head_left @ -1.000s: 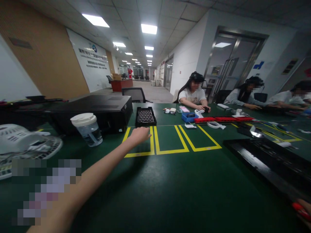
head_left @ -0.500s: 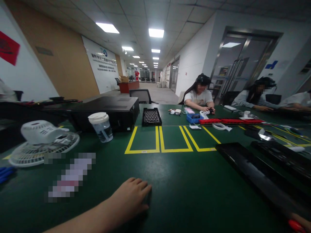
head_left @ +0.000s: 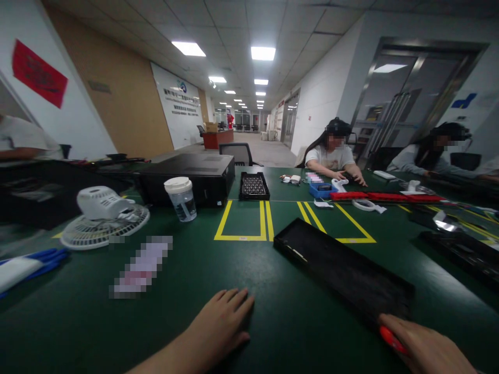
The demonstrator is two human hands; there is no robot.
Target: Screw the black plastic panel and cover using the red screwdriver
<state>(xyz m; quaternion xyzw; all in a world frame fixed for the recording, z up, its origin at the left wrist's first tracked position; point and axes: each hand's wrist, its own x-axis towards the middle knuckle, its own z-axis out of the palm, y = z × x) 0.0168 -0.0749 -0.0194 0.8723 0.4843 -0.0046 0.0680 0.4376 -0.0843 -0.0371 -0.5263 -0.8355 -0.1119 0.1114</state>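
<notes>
My left hand point(head_left: 222, 324) lies palm down on the green table point(head_left: 249, 270), fingers apart, holding nothing. At the lower right, my right hand point(head_left: 429, 345) grips the near end of a long, shallow black tray point(head_left: 343, 265). A rounded red-orange piece point(head_left: 392, 340) shows by the fingers of that hand; its kind is hidden. The tray slants across the table, its far end over part of the yellow tape outlines point(head_left: 237, 238).
On the left are a white fan point(head_left: 103, 213), a lidded plastic cup point(head_left: 181, 200) and blue-and-white gloves point(head_left: 31, 267). Farther back stand a black case point(head_left: 183, 179) and a small black tray of round items point(head_left: 254, 195). Co-workers point(head_left: 331, 156) sit across the table.
My right hand and the long black tray have moved left, away from the other black part at the right. My view has turned slightly left. My left hand still rests on the table.
</notes>
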